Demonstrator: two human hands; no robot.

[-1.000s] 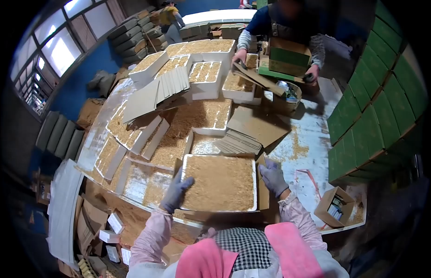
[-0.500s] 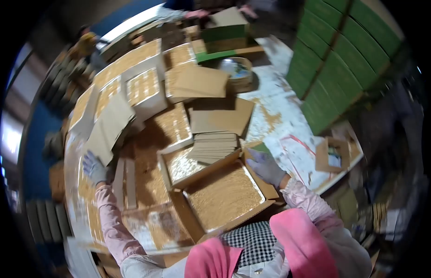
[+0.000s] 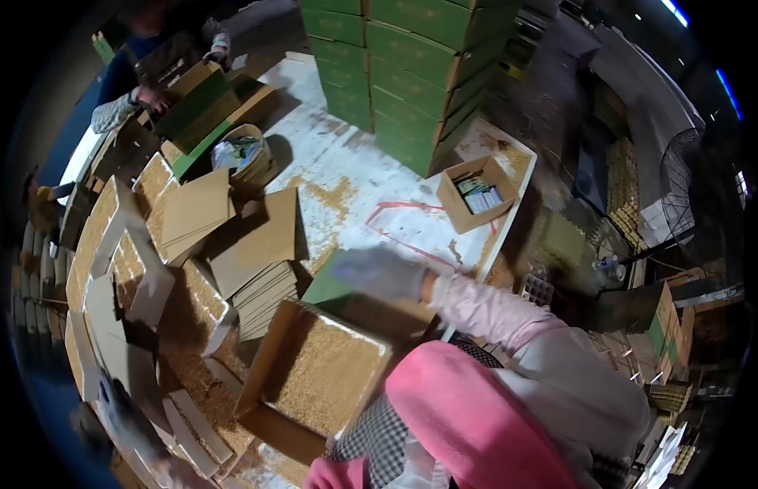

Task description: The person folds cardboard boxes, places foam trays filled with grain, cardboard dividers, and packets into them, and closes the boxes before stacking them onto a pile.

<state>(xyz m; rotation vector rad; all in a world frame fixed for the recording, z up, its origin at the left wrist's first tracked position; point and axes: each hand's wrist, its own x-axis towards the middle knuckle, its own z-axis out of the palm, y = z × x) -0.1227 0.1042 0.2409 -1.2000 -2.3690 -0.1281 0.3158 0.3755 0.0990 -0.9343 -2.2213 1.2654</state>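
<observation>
A box of crumbs (image 3: 281,438), likely heavy, sits by the checked apron (image 3: 365,429).
Its walls look stiff; best held underneath. The right hand (image 3: 383,273) is blurred over a green flap (image 3: 325,284), the left hand (image 3: 131,414) beside card sheets (image 3: 104,314); can't tell if fingers grip.

Foam tray (image 3: 382,350) is down inside the carton (image 3: 293,440) now! The left hand (image 3: 125,411) has swapped it for cardboard sheets (image 3: 108,330), the right hand (image 3: 379,273) swung over a green flap (image 3: 322,287).
</observation>
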